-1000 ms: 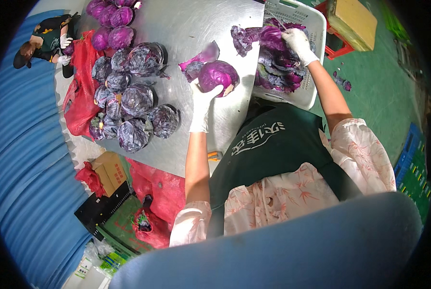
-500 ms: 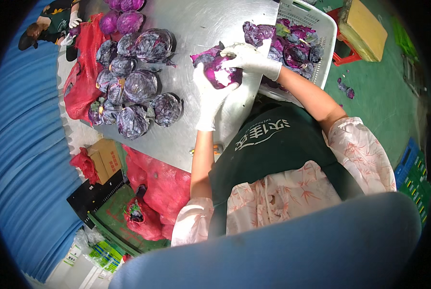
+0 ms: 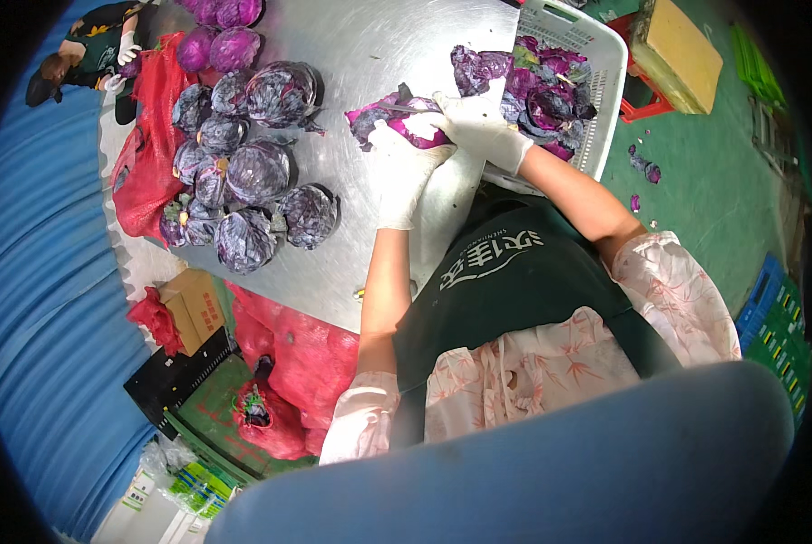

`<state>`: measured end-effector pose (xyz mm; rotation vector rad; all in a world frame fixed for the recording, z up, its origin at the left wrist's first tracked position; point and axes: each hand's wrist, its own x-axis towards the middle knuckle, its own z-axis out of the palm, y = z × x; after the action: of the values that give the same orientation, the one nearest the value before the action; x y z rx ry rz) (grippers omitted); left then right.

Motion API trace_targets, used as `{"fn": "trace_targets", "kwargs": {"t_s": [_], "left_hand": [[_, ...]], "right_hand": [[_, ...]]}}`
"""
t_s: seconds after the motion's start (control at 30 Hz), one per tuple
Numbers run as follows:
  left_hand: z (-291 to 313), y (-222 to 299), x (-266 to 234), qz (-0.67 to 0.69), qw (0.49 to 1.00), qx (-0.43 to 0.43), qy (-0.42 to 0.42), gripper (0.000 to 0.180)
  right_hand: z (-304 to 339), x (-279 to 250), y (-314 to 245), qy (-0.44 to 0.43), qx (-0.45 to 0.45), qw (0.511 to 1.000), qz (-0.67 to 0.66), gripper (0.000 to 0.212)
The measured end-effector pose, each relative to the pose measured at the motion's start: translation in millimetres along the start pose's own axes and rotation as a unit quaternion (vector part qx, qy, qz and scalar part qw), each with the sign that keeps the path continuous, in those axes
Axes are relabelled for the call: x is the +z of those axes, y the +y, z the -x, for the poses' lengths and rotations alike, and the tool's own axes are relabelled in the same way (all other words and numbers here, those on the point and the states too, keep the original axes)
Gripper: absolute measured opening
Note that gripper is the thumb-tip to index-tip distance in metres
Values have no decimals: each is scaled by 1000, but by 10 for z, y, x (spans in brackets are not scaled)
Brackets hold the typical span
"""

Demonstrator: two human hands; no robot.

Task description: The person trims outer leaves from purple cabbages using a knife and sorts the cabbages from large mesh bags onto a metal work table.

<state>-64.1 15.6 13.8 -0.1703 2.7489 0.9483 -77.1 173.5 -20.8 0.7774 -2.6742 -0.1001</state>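
Over the steel table (image 3: 333,36), both my white-gloved hands are around a peeled red cabbage (image 3: 428,138), bright purple with white streaks. My left hand (image 3: 404,172) cups it from the near left side. My right hand (image 3: 483,125) grips its right side, fingers curled over the top. Much of the cabbage is hidden by the gloves. A thin grey strip shows by my right fingertips; I cannot tell what it is. Loose purple outer leaves (image 3: 366,120) lie just beyond the cabbage. Another torn leaf piece (image 3: 478,69) rests near the table's right edge.
Unpeeled red cabbages (image 3: 259,170) crowd the table's left, with peeled ones (image 3: 235,49) behind. A white crate (image 3: 611,91) of leaves stands at the right. Red mesh sacks (image 3: 306,363) sit below. Another person (image 3: 88,54) works at the far left. A yellow block (image 3: 676,56) stands far right.
The cabbage has turned in my hands, and its white patch shows less. My right hand has shifted slightly over it, and my left has closed in. The whole view has moved a little.
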Motion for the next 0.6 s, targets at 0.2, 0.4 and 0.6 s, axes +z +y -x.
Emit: {"fn": "trace_targets", "kwargs": {"t_s": [0.2,0.4,0.6], "left_hand": [[168,-9,113,-124,990,52,36,112],[-23,-179,12,80,996,47,14,79],[-112,-208,10,109,992,69,2,65]], "right_hand": [[-90,585,300,56,-26,959,-278,20],[-21,89,103,69,-58,983,-160,23],[-82,185,74,-37,-71,992,-98,36]]}}
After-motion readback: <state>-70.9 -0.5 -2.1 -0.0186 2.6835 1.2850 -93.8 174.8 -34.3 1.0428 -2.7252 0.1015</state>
